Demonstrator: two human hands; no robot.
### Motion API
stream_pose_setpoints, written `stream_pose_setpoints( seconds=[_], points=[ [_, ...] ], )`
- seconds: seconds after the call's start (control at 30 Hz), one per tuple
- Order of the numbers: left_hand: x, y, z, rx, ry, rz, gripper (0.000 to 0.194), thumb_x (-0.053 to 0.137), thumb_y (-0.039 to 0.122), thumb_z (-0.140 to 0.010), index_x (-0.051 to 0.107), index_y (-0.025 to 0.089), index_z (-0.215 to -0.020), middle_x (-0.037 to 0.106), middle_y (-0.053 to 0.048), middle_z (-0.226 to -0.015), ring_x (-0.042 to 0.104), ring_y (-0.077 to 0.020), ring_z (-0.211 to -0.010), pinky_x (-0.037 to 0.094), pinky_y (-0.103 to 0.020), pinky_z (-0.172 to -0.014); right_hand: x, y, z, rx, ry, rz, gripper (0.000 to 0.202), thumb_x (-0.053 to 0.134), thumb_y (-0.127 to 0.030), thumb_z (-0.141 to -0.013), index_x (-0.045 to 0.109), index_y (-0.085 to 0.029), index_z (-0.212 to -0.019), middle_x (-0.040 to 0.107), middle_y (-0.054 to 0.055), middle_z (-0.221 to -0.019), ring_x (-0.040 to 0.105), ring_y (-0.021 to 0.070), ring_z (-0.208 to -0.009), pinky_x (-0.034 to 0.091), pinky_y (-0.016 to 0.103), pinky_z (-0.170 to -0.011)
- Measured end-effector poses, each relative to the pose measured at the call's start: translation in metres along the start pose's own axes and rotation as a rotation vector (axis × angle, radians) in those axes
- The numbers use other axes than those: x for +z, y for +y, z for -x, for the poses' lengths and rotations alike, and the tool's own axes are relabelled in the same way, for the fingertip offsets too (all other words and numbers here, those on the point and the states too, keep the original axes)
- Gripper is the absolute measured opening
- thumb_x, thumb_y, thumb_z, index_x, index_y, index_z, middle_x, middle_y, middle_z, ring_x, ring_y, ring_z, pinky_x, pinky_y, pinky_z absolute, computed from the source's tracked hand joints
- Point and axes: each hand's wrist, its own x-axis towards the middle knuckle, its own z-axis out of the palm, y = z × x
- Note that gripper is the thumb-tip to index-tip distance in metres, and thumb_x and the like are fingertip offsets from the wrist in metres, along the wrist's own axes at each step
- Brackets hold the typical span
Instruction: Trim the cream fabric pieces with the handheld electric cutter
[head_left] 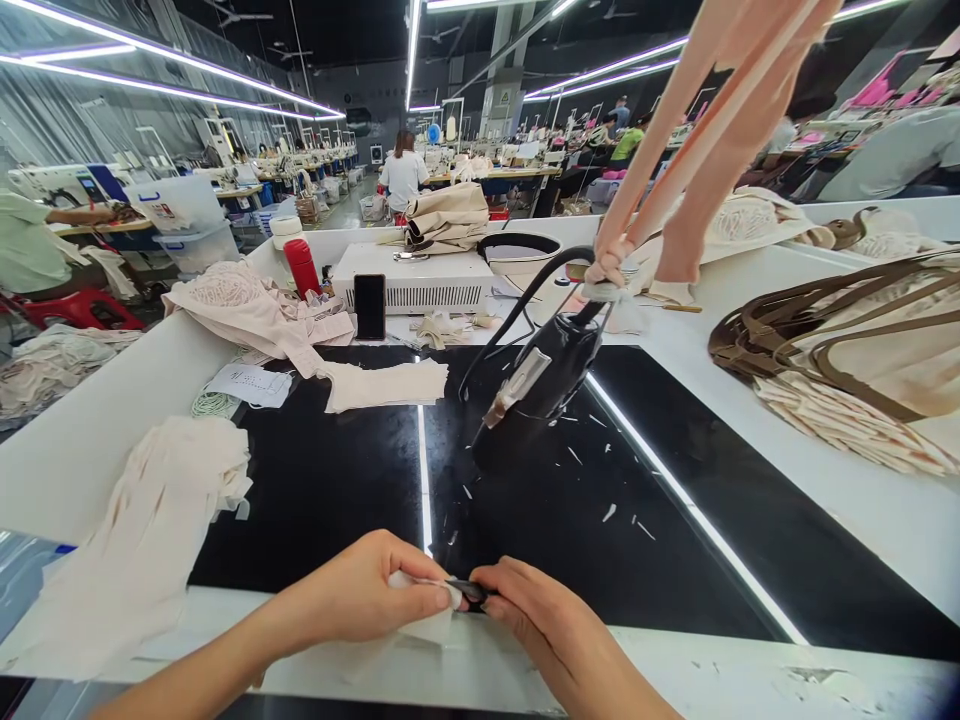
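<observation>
At the near edge of the black mat (300, 500), my left hand (367, 590) is closed in a pinch on a small piece of white cloth (431, 625). My right hand (551, 625) closes around a small dark tool (471, 591) that looks like thread snips; its tip meets the cloth by my left fingertips. Fingers hide much of both. Beyond my hands, a black corded electric hand tool (555, 365) hangs tilted from knotted peach fabric strips (690, 170). A beige cloth piece (386, 385) lies flat on the far part of the mat.
A pile of cream cloth pieces (157, 510) sits at the left, with more fabric (247, 300) behind it. A phone (370, 306) leans against a white box (420, 275), near a red bottle (301, 268). Brown-trimmed pieces (847, 350) lie right. White scraps dot the mat.
</observation>
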Motion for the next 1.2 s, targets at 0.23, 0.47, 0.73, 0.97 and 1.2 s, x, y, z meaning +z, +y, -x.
stream_pose_setpoints(
  seconds=[0.23,0.47,0.73,0.97,1.2],
  points=[
    [0.0003,0.0028,-0.0010,-0.015,-0.020,0.004,0.028,0.058,0.030,-0.092,0.065,0.016,-0.069,0.038,0.004,-0.065,0.033,-0.0118,-0.065,0.025,-0.027,-0.059,0.0000,-0.0060,0.0005,-0.009,0.003,-0.018,0.044,0.036,-0.051,-0.110,0.073,-0.027,-0.107,0.070,0.002,-0.091,0.069,0.0181,-0.083,0.052,0.028,-0.075],
    [0.0005,0.0065,-0.0013,-0.016,-0.019,-0.018,0.025,0.057,0.028,-0.089,0.065,0.016,-0.069,0.038,0.004,-0.064,0.033,-0.0116,-0.064,0.024,-0.027,-0.058,0.0006,-0.0075,0.0004,0.002,-0.010,0.015,0.039,0.037,-0.047,-0.111,0.071,-0.027,-0.112,0.070,0.002,-0.094,0.069,0.0177,-0.088,0.051,0.027,-0.079],
    [0.0010,0.0034,0.0013,-0.010,-0.026,-0.016,0.027,0.059,0.033,-0.091,0.072,0.015,-0.075,0.041,0.003,-0.066,0.035,-0.0128,-0.067,0.026,-0.027,-0.061,0.0042,-0.0018,-0.0004,-0.040,-0.023,0.025,0.040,0.037,-0.048,-0.110,0.072,-0.027,-0.107,0.071,0.002,-0.092,0.068,0.0188,-0.087,0.052,0.030,-0.080],
    [0.0028,0.0010,0.0014,-0.016,-0.036,-0.011,0.030,0.059,0.037,-0.091,0.072,0.015,-0.075,0.039,0.003,-0.066,0.034,-0.0130,-0.066,0.026,-0.028,-0.061,0.0066,0.0009,-0.0014,-0.046,-0.012,0.024,0.040,0.037,-0.049,-0.110,0.071,-0.027,-0.109,0.071,0.002,-0.092,0.068,0.0186,-0.087,0.051,0.029,-0.079],
    [0.0036,0.0006,-0.0001,-0.029,-0.027,-0.021,0.027,0.058,0.034,-0.090,0.067,0.016,-0.073,0.039,0.003,-0.066,0.034,-0.0127,-0.065,0.025,-0.028,-0.060,0.0054,-0.0034,0.0011,-0.024,-0.021,0.021,0.040,0.035,-0.048,-0.111,0.069,-0.027,-0.104,0.068,0.001,-0.089,0.066,0.0175,-0.084,0.049,0.028,-0.077]
  ],
)
